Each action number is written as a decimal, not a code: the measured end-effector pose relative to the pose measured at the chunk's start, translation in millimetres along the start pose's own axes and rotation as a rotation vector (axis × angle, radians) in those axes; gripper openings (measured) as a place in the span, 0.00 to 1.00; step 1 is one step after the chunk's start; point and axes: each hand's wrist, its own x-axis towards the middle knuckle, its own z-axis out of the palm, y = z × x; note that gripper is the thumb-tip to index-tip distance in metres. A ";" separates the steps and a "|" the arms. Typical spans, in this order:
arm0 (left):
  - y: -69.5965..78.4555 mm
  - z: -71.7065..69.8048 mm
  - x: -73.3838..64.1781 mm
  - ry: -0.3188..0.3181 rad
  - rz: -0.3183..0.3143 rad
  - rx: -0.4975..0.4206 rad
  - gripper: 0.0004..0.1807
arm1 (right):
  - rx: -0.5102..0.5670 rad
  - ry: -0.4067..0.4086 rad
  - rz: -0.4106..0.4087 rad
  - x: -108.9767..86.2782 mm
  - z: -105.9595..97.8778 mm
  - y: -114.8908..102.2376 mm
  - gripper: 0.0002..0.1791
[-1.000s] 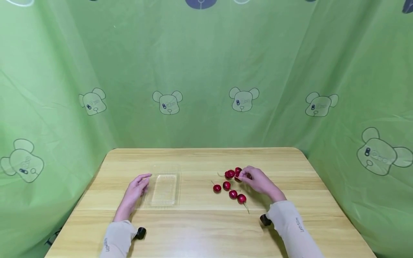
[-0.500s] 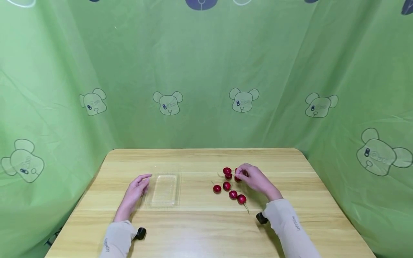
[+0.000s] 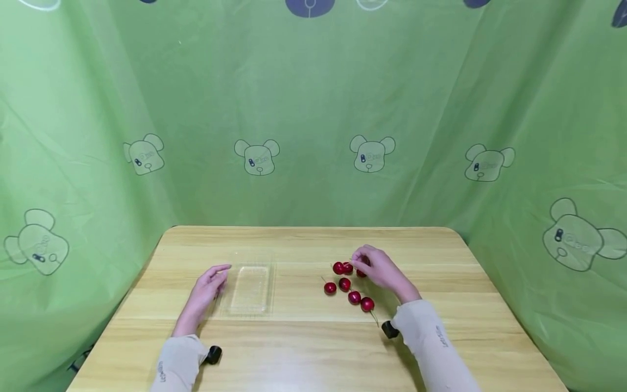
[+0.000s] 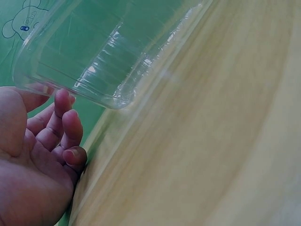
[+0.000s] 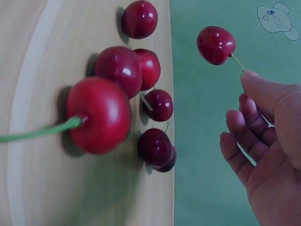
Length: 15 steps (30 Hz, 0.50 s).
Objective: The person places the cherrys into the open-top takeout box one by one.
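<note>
A red cherry (image 5: 216, 45) hangs by its thin stem from the thumb and finger of my right hand (image 3: 379, 267). That hand is above the table, over the back of a loose group of cherries. One lone cherry (image 3: 330, 288) lies at the group's left, and another cherry (image 5: 99, 115) with a green stem looks large in the right wrist view. At the left side of a clear plastic box (image 3: 252, 288) is my left hand (image 3: 206, 291), fingers loosely bent. In the left wrist view its fingertips meet the box's edge; whether they press it I cannot tell.
Everything lies on a light wooden table (image 3: 294, 354). A green curtain (image 3: 313, 201) with bear-head prints surrounds its back and sides. Between the box and the cherries is a stretch of bare wood.
My right hand has shifted left and slightly up, with the cherry moving left along with it. The left hand and the plastic box have stayed in place.
</note>
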 end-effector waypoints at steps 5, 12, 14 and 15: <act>-1.2 -0.4 0.9 -0.001 0.009 0.000 0.24 | 0.017 -0.008 -0.012 5.5 3.4 -7.1 0.06; -1.1 0.2 -0.3 0.008 0.020 0.006 0.23 | 0.000 -0.004 -0.018 19.5 9.6 -24.3 0.05; -1.5 0.7 -0.3 0.005 0.019 0.014 0.23 | -0.011 -0.006 -0.022 23.0 11.3 -28.9 0.05; -1.8 1.1 -0.4 0.003 0.018 0.017 0.23 | -0.017 -0.009 -0.025 24.7 12.3 -31.1 0.06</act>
